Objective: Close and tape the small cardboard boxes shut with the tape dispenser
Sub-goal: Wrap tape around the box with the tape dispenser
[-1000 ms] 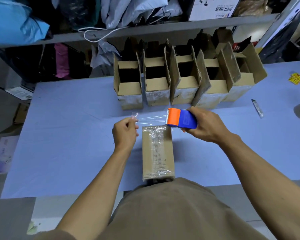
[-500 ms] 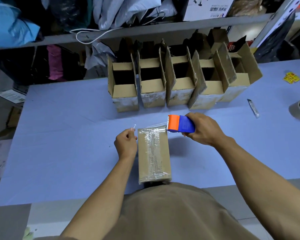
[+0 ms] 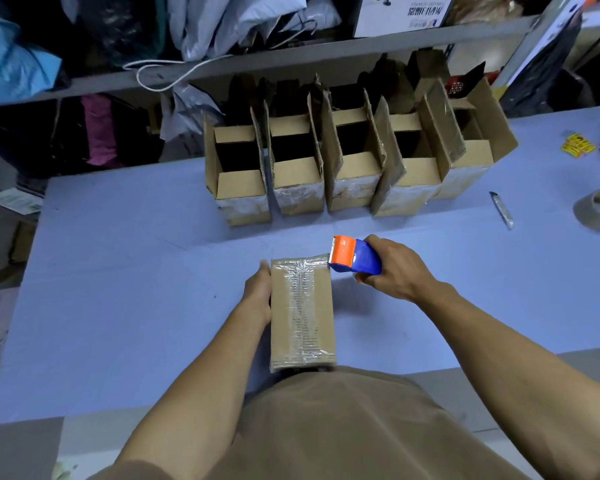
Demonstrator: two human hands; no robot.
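A closed small cardboard box (image 3: 302,313) lies lengthwise on the blue table near my body, with clear tape down its top and across its far end. My left hand (image 3: 258,296) lies flat against the box's left side, fingers straight. My right hand (image 3: 392,271) grips the blue and orange tape dispenser (image 3: 352,259), whose orange head touches the box's far right corner. Several open small boxes (image 3: 350,168) stand in a row at the back of the table, flaps up.
A utility knife (image 3: 501,209) and a brown tape roll (image 3: 598,216) lie on the table (image 3: 118,271) at the right. Yellow stickers (image 3: 577,145) sit at the far right. A cluttered shelf (image 3: 291,53) runs behind the boxes.
The stretched tape came down across the box's far end. My left hand let go of the tape end and moved onto the box's left side. The dispenser dropped to the far right corner.
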